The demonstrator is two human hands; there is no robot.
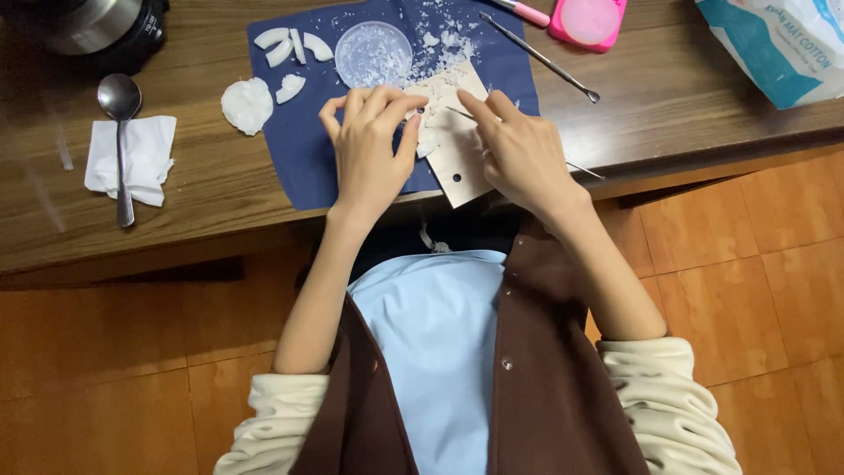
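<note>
My left hand (369, 149) rests on a dark blue mat (299, 149), its fingertips pinching a small white piece against a pale card with punched holes (459, 163). My right hand (519, 149) grips a thin metal pick (585, 169) whose tip touches the card near the left fingertips. White crumbs and flakes (448, 40) lie scattered above the card. A round clear dish (374, 53) sits on the mat just beyond my hands.
White curved chunks (286, 44) and a white lump (247, 105) lie at the mat's left. A spoon (120, 123) rests on a folded tissue (132, 158). A metal spatula tool (541, 57), pink case (587, 22), dark jar (92, 31) and white-teal bag (778, 44) stand around.
</note>
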